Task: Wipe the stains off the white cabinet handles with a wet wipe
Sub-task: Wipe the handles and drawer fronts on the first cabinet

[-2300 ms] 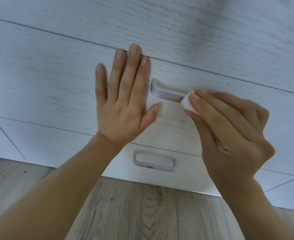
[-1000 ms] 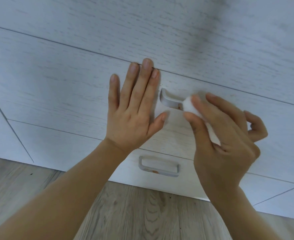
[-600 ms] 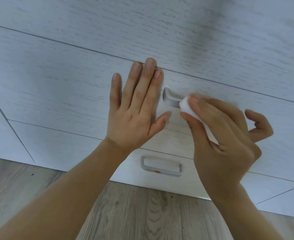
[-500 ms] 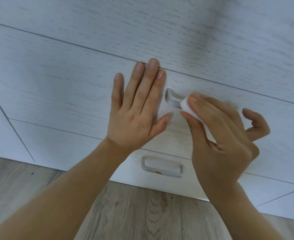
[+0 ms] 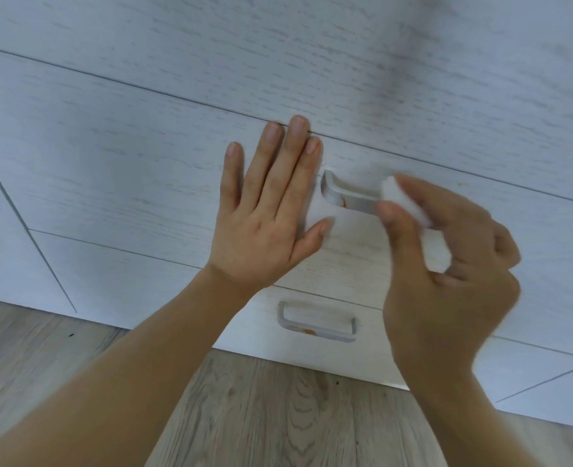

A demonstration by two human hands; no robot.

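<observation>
now more of the upper handle (image 5: pixel 352 197) bare, wipe (image 5: pixel 410 214) further right

From where I stand, nothing here can be read: no text, label, brand, number or sign shows on the cabinet (image 5: pixel 143 170) or anywhere near it.

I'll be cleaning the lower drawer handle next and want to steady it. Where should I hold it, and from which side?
Probably pinch the lower handle at its left post, coming from the left. Its orange stain sits on the bar just left of the middle, so that grip leaves it uncovered for the wet wipe.
</observation>
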